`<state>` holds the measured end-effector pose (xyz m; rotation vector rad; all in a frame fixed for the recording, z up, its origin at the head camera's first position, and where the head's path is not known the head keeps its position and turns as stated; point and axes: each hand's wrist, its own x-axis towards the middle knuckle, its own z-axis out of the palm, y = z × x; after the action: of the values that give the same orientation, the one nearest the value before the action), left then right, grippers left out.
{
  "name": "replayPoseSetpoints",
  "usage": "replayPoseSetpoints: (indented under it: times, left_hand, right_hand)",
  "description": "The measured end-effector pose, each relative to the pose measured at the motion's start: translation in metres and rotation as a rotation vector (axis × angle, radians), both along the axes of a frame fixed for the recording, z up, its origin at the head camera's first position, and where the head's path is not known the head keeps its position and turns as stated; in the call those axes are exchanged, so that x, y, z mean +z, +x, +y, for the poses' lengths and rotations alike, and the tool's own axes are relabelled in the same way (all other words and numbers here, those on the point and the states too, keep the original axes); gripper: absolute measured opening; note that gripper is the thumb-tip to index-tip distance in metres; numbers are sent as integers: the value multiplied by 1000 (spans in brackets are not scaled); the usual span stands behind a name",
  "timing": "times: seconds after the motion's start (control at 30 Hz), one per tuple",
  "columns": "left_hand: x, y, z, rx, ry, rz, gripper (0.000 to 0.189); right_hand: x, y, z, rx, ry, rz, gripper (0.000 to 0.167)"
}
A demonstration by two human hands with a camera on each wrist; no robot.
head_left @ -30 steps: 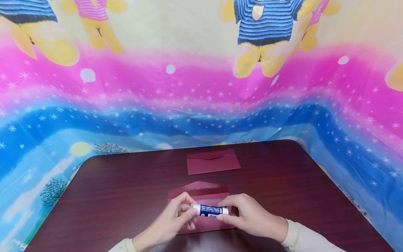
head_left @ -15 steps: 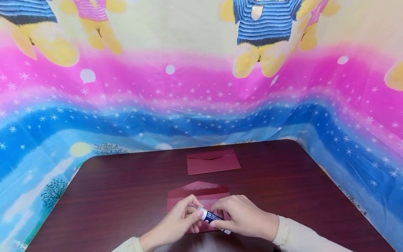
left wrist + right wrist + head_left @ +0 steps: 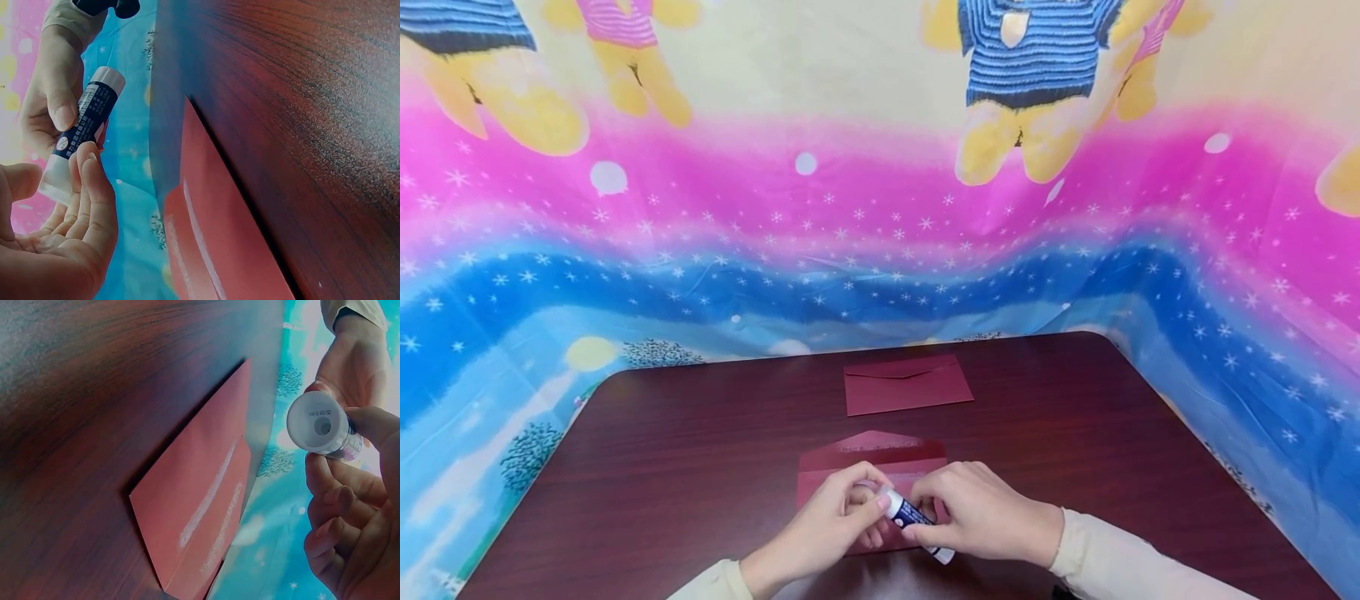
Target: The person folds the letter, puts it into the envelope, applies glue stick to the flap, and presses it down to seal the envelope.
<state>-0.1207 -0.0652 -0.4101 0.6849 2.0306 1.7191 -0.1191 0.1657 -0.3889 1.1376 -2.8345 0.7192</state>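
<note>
A glue stick (image 3: 914, 518) with a dark blue label slants between my two hands, above an open red envelope (image 3: 812, 487). My left hand (image 3: 842, 508) pinches its white cap (image 3: 56, 178) at the upper left end. Thumb and fingers of my right hand (image 3: 981, 512) grip the labelled barrel. The round white base (image 3: 315, 422) of the stick faces the right wrist camera. Below the hands, the envelope lies with its flap (image 3: 872, 446) spread away from me. Whitish streaks (image 3: 209, 494) run along the flap and the body near the fold.
Farther back on the dark wood table (image 3: 700, 450) lies a second red envelope (image 3: 910, 387), its flap folded down. A printed cloth (image 3: 880, 208) hangs behind the table and along its sides.
The glue stick has swung from nearly level to a slant, its base end now lower and nearer me. Both hands have shifted slightly with it. The envelopes lie where they were.
</note>
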Motion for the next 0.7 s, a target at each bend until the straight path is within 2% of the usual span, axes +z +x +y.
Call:
replayPoseSetpoints:
  times: [0.2, 0.43, 0.57, 0.7]
  left_hand:
    - [1, 0, 0, -3, -35, 37, 25]
    - [-1, -4, -1, 25, -69, 46, 28]
    - [-4, -5, -1, 67, -119, 111, 23]
    - [-6, -5, 0, 122, -212, 220, 19]
  right_hand:
    - [0, 0, 4, -16, 4, -39, 17]
    - [-1, -2, 13, -51, -19, -80, 17]
    - [-1, -3, 20, -73, -26, -81, 16]
    - [-1, -4, 29, -117, -41, -107, 18]
